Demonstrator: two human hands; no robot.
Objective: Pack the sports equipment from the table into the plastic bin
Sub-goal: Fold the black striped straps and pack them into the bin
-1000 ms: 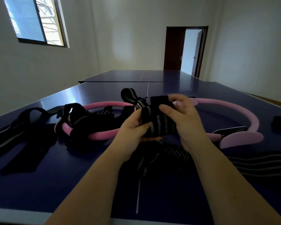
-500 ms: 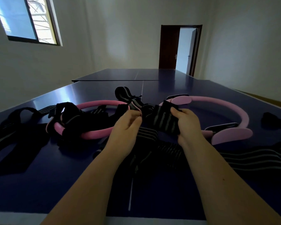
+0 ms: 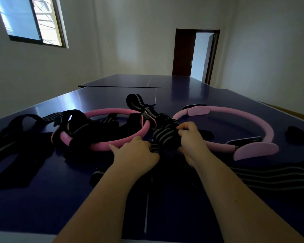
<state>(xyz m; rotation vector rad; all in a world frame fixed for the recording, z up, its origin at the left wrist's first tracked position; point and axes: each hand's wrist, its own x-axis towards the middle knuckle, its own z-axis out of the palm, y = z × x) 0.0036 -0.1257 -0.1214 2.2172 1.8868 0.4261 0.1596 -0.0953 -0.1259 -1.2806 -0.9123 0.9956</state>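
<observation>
A black striped wrap (image 3: 165,135) sits low on the table (image 3: 42,207), between a pink ring (image 3: 112,111) and a paler ring (image 3: 268,130). The left hand (image 3: 135,153) has its grip curled round the wrap's near end. The right hand (image 3: 191,140) pinches its far edge. Black straps (image 3: 25,118) lie to the left.

Dim overall, daylight via window (image 3: 33,20) + doorway (image 3: 202,55), tabletop (image 3: 47,109) glare, edges warped

Left grip (image 3: 137,156) and right grip (image 3: 191,142) hold a striped black strap (image 3: 163,135) on the blue surface (image 3: 42,207), between two pink rings (image 3: 112,111).
</observation>
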